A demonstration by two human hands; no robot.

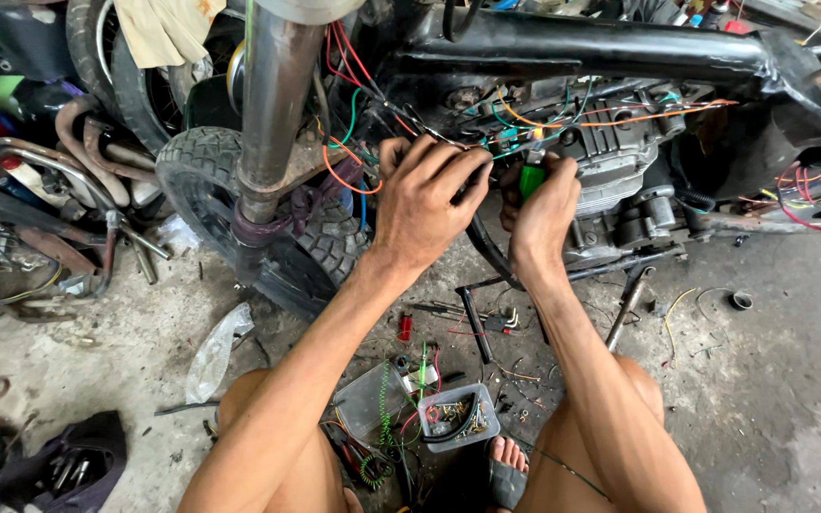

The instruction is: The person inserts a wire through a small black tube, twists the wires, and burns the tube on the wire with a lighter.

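Bare knees and a foot in a sandal [507, 472] sit closest, at the bottom. Between the knees, on the dirty floor [791, 380], lie two clear plastic boxes [458, 416] full of small metal bits and curly wires.

Farther off, both arms reach up to a motorbike [563, 57] with its covers off. Its front tyre [230, 204] is on the left and its engine [620, 161] is on the right.

The right hand [539, 214] is closed tight around a tool with a green handle [531, 179]. The green handle pokes out between the thumb and the fingers, and its tip points up into the bunch of wires [534, 128]. These wires are orange, green, red and blue, and they hang just under the black frame.

The left hand [425, 204] is just beside the right hand, on its left. Its fingers [448, 166] are bent and pinch at the wires near the green tool. What they grip is too small to tell.

On the far left lies a heap of bent pipes [68, 161]. A dark bag of tools [68, 461] sits near the bottom left.
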